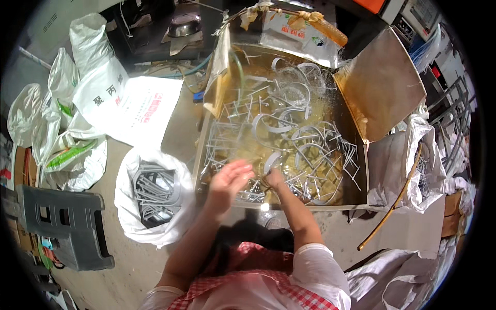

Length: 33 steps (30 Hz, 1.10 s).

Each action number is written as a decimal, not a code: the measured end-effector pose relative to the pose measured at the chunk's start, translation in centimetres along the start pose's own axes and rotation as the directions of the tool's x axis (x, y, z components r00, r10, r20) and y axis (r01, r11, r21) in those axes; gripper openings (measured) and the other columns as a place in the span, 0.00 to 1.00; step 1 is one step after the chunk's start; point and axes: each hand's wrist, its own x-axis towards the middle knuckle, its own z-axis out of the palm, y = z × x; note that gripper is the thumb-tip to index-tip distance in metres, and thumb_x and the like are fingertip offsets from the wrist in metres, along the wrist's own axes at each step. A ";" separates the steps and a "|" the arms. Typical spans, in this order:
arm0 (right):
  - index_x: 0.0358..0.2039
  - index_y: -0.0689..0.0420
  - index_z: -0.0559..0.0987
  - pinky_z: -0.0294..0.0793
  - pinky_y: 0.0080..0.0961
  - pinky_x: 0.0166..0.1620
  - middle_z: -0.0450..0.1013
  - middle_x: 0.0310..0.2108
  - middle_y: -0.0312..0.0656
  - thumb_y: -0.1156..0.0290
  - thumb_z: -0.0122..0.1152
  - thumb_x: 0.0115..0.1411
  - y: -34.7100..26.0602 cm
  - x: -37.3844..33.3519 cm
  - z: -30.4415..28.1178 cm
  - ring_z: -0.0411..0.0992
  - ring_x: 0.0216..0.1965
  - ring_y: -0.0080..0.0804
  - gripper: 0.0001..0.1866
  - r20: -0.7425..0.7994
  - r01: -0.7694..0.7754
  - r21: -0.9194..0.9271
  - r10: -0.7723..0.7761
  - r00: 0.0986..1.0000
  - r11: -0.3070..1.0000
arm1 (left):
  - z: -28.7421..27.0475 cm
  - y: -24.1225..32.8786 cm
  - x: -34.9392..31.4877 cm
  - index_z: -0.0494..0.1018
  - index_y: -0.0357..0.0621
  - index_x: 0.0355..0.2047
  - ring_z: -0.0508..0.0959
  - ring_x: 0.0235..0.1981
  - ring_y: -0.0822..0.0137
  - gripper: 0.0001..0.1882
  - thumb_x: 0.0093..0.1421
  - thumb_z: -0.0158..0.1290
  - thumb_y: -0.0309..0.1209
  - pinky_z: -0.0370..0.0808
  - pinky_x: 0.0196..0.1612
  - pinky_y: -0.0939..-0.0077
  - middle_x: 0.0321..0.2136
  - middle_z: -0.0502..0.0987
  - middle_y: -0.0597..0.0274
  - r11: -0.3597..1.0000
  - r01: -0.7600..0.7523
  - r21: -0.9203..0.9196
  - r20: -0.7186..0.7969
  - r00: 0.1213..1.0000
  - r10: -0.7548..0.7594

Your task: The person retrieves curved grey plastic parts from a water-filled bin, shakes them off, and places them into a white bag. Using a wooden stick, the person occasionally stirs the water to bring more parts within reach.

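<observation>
In front of me is a wide tank (pixel 204 150) of yellowish water, with many grey plastic pieces floating in it. Some are curved strips (pixel 259 135); others are thin straight sticks with short crosspieces. My right hand (pixel 275 179) is closed at the tank's near side, its fingertips around the lower end of a grey curved strip (pixel 271 161). To its left, my left hand (pixel 227 182) is held over the near edge with its fingers stretched out and slightly blurred. Nothing shows in that hand.
Left of the tank stands an open white sack (pixel 126 201) filled with grey plastic sticks. A dark grey plastic stool (pixel 67 227) and more white sacks (pixel 98 67) are farther left. On the right are a brown board (pixel 382 82), a wooden stick (pixel 390 209) and another sack (pixel 390 165).
</observation>
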 end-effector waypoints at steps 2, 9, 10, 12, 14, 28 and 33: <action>0.40 0.63 0.71 0.69 0.28 0.41 0.72 0.30 0.44 0.75 0.59 0.48 0.3 -1.5 -1.5 0.71 0.35 0.35 0.17 -0.014 0.000 -0.013 0.000 1.000 1.000 | 0.7 -2.9 2.0 0.60 0.32 0.51 0.70 0.48 0.63 0.23 0.56 0.51 0.25 0.64 0.52 0.74 0.46 0.69 0.50 0.999 -0.045 0.023 -0.041 0.998 0.046; 0.40 0.57 0.73 0.69 0.31 0.42 0.73 0.37 0.49 0.68 0.60 0.50 -6.9 -6.1 -7.1 0.71 0.37 0.43 0.17 0.411 0.594 -0.032 -0.531 0.741 0.804 | -1.0 -9.8 7.0 0.63 0.39 0.40 0.72 0.29 0.68 0.13 0.57 0.50 0.30 0.73 0.34 0.70 0.29 0.70 0.60 0.970 0.211 -0.117 -0.071 0.973 -0.220; 0.42 0.55 0.73 0.69 0.28 0.43 0.73 0.38 0.48 0.67 0.61 0.50 -7.6 -5.8 -7.7 0.72 0.38 0.39 0.17 0.447 0.627 0.053 -0.580 0.681 0.777 | -1.2 -9.6 7.2 0.63 0.39 0.40 0.72 0.29 0.68 0.13 0.57 0.50 0.30 0.73 0.34 0.70 0.29 0.70 0.60 0.971 0.209 -0.115 -0.069 0.974 -0.218; 0.46 0.55 0.71 0.69 0.30 0.44 0.72 0.39 0.49 0.62 0.62 0.50 -9.6 -3.2 -10.0 0.71 0.40 0.40 0.22 0.334 0.346 0.386 -0.479 0.812 0.855 | -1.9 -8.1 7.2 0.64 0.42 0.35 0.70 0.22 0.68 0.09 0.55 0.49 0.29 0.72 0.27 0.69 0.25 0.69 0.62 0.954 0.153 -0.256 -0.218 0.953 -0.211; 0.47 0.55 0.70 0.67 0.33 0.48 0.71 0.42 0.49 0.60 0.59 0.52 -8.9 1.7 -10.0 0.70 0.44 0.42 0.23 0.138 0.187 0.307 -0.238 0.961 0.933 | -1.8 -7.3 7.2 0.64 0.43 0.35 0.66 0.18 0.70 0.09 0.54 0.48 0.30 0.70 0.24 0.72 0.19 0.67 0.64 0.959 0.143 -0.244 -0.266 0.941 -0.208; 0.30 0.53 0.75 0.60 0.34 0.39 0.71 0.29 0.42 0.72 0.56 0.50 -0.1 3.7 -6.0 0.68 0.36 0.41 0.05 -0.065 0.513 -0.347 -0.566 0.822 0.785 | -1.0 -9.0 9.0 0.57 0.37 0.51 0.73 0.30 0.65 0.22 0.61 0.42 0.37 0.72 0.34 0.70 0.31 0.72 0.56 0.988 0.155 0.020 -0.370 0.919 -0.137; 0.32 0.54 0.76 0.62 0.33 0.39 0.72 0.28 0.40 0.68 0.59 0.50 -6.2 -3.5 -8.8 0.68 0.35 0.41 0.09 0.324 0.775 -0.133 -0.712 0.623 0.618 | -1.8 -8.9 9.3 0.55 0.41 0.54 0.73 0.37 0.58 0.24 0.62 0.43 0.38 0.71 0.41 0.63 0.39 0.72 0.54 0.918 0.131 -0.373 -0.240 0.943 -0.232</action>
